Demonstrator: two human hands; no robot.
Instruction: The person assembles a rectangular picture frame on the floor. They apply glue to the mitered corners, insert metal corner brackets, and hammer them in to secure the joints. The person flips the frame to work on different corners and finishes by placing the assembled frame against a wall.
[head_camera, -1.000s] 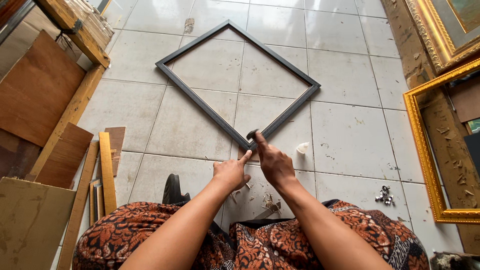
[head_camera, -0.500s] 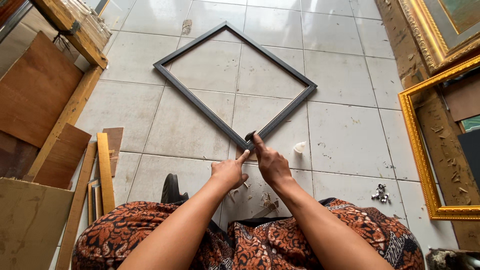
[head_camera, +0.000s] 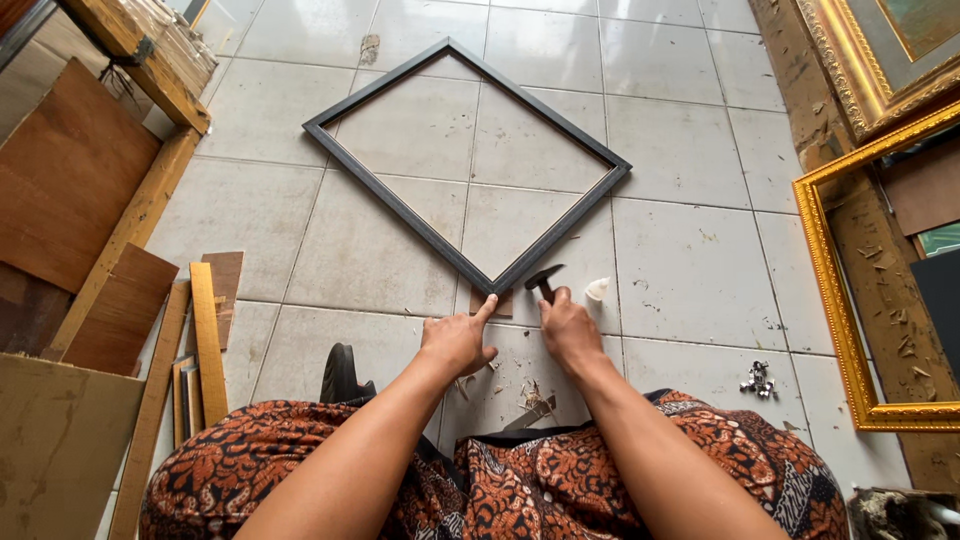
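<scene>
The right hand (head_camera: 572, 333) grips a small dark hammer (head_camera: 543, 281), its head just beside the near corner of the black frame (head_camera: 467, 163). The left hand (head_camera: 456, 343), loosely curled, points its forefinger onto a small wooden block (head_camera: 497, 304) touching that corner. The thin, square frame lies flat on pale tiles (head_camera: 690, 260).

Both forearms bare, no sleeves, no watch or rings visible on left hand (head_camera: 457, 343) or right hand (head_camera: 570, 330). Legs wrapped in batik cloth (head_camera: 620, 490), orange-brown floral print on black, filling the frame from 4 to 8 o'clock. Dark shoe (head_camera: 343, 375) at 7 o'clock.
</scene>
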